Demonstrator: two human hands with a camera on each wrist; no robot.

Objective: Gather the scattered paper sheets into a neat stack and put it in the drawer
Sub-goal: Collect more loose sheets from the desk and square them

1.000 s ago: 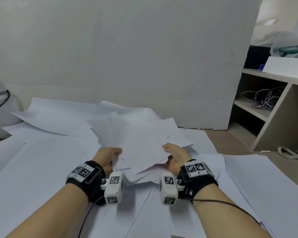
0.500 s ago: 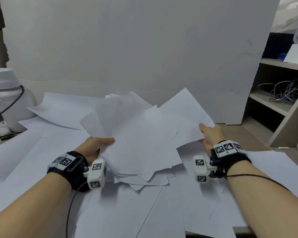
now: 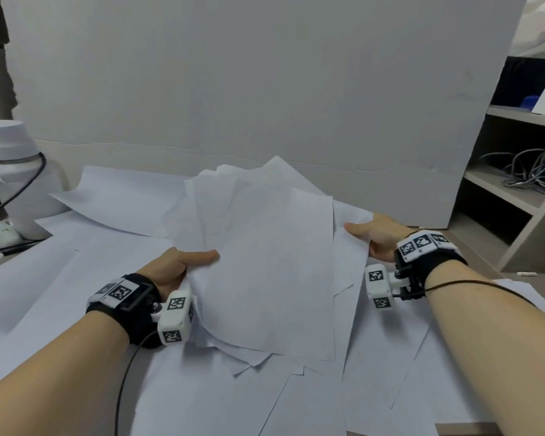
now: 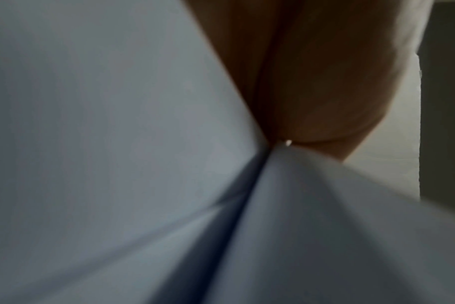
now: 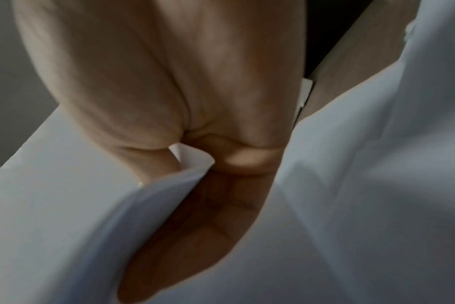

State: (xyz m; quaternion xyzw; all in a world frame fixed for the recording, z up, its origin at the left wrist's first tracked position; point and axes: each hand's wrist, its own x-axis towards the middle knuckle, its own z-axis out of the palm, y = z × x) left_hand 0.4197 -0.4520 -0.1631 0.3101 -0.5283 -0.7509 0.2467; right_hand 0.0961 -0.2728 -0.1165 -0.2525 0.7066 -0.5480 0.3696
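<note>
A loose, uneven bundle of white paper sheets (image 3: 258, 262) is held tilted above the table between both hands. My left hand (image 3: 183, 262) grips its left edge, thumb lying on top of the sheets. My right hand (image 3: 372, 236) pinches the right edge of a sheet (image 3: 348, 247), thumb on top. In the right wrist view the thumb and fingers (image 5: 247, 158) clamp a curled paper edge (image 5: 192, 160). The left wrist view is blurred, showing only paper (image 4: 104, 144) against my palm (image 4: 312, 82). No drawer is in view.
More white sheets (image 3: 85, 278) cover the table all around. A white bottle (image 3: 10, 171) with a dark cord stands at the far left. A white board (image 3: 265, 89) backs the table. An open shelf unit (image 3: 516, 184) with cables stands at the right.
My right hand has swung out to the right and taken hold of a sheet's right edge. The bundle has spread wider and tilted up; the left hand kept its grip.
</note>
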